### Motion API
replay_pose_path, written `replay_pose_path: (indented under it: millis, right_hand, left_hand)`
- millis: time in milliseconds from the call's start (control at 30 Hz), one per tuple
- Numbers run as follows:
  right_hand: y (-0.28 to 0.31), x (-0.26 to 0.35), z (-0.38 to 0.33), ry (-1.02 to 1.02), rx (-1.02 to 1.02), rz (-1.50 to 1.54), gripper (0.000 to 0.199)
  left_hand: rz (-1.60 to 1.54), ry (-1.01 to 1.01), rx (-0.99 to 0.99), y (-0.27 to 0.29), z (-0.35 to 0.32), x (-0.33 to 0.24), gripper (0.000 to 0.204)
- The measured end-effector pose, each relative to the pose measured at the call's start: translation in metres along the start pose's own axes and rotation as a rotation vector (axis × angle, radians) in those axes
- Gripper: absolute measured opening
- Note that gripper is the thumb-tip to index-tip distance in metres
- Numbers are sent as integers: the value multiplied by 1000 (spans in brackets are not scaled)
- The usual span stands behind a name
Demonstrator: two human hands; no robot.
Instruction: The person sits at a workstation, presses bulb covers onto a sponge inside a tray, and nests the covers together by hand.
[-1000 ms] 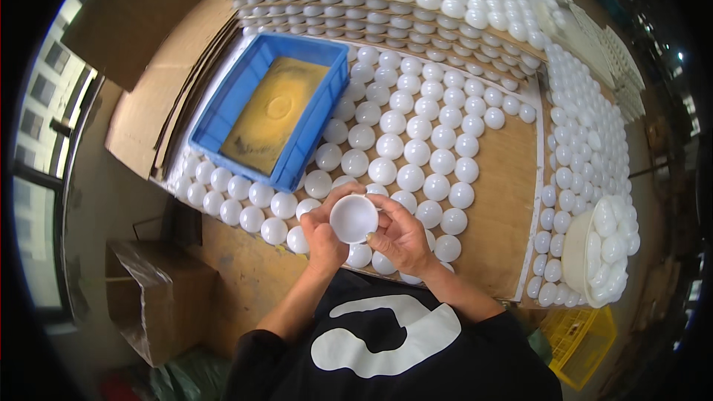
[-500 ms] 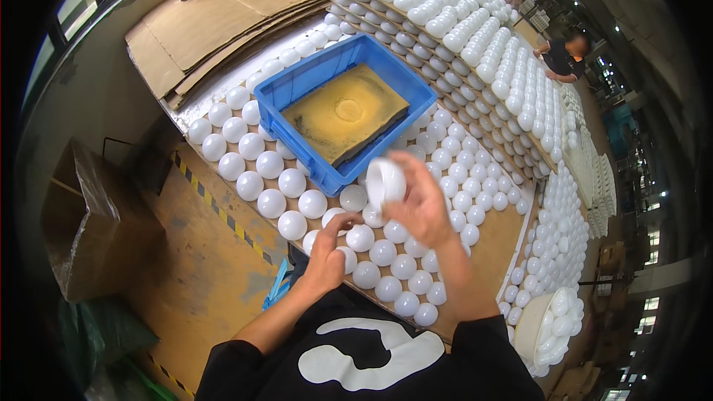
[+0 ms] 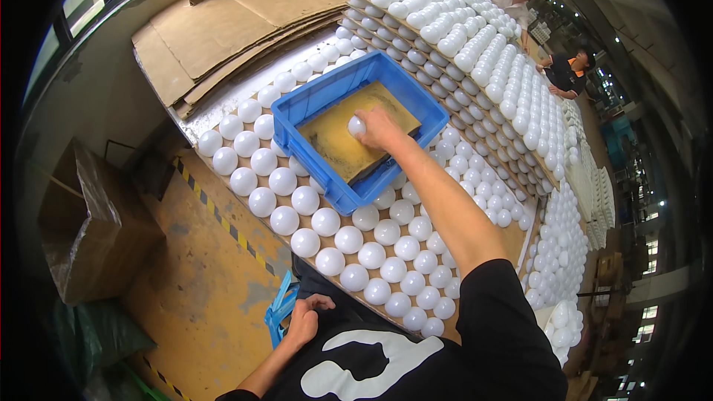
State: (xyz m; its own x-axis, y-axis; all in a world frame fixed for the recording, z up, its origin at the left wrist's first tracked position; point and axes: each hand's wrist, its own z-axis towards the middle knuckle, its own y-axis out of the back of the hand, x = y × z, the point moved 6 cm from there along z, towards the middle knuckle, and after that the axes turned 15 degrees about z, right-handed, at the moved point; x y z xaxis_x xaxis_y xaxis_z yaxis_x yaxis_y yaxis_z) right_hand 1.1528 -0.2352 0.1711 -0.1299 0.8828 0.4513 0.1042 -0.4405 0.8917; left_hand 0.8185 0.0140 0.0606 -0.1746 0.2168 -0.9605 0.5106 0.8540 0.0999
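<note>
right hand [image 3: 380, 131] – reaching into the blue bin [image 3: 300, 110], fingers grasping a white ball [image 3: 357, 125] and pressing it against the yellow-brown pad [image 3: 336, 138] inside | left hand [image 3: 306, 319] – hanging low by the surface edge, fingers loosely curled, holding nothing | surroundings – rows of white balls [image 3: 347, 239] lying around the bin, stacked cardboard sheets [image 3: 223, 18] behind.

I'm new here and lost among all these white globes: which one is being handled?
Find the blue bin amid the rows of white globes. Inside it, the right hand presses one white globe onto a yellow-brown pad; it is the only globe inside the bin.
</note>
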Motion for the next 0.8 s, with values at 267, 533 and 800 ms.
replay_pose_path:
  millis: [267,533,800]
  right_hand:
    - [-14,-20,8,-53,-89,-10,37]
    - [45,-8,-25,-108,-390,285,43]
    - [127,-54,-185,65,-791,848,61]
  left_hand:
    - [21,-119,59,-14,25,-19,43]
    - [141,-95,243,-26,7,-24,34]
    - [138,-232,247,-52,16,-52,45]
